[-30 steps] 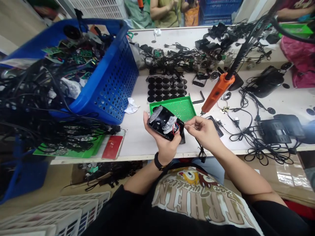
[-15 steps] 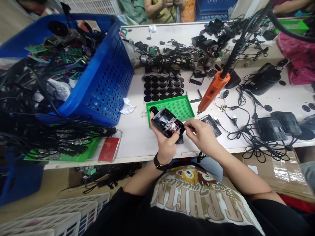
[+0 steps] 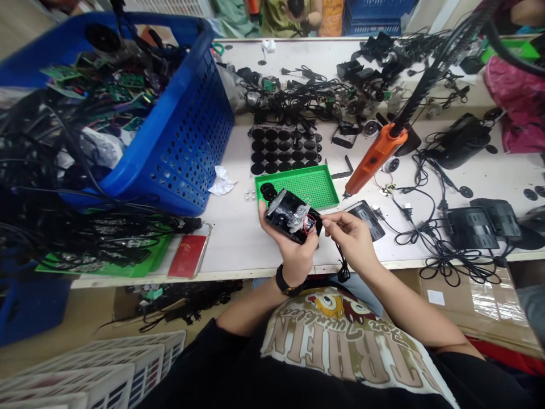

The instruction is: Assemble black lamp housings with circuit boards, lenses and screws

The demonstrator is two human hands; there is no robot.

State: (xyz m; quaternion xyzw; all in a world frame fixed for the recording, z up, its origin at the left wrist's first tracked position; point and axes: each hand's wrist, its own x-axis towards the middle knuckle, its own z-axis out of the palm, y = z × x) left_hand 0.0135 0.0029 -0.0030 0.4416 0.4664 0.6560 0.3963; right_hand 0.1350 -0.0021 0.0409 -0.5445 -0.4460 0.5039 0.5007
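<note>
Held in my left hand [image 3: 296, 255] is an open black plastic housing [image 3: 287, 213], with red wires [image 3: 310, 222] and a clear part showing inside. My left fingers wrap round its lower side and the thumb presses near the wires. My right hand [image 3: 351, 233] pinches at the housing's right end; what lies between thumb and forefinger is too small to make out. Below it hangs a black cord [image 3: 343, 267]. Just behind the housing is a green perforated tray [image 3: 330, 187]. An orange electric screwdriver [image 3: 374, 156] hangs tip down to the right of the tray.
On the left stands a blue basket [image 3: 183, 130] piled with circuit boards and cables. Black discs [image 3: 285, 150] lie in rows behind the tray. Tangled cords [image 3: 430, 233] and black housings [image 3: 472, 227] lie on the right. A red-backed phone [image 3: 187, 255] rests near the front edge.
The housing and my left hand have shifted slightly right and turned a little. My right hand stays at the housing's end. More of the hanging black cord shows.
</note>
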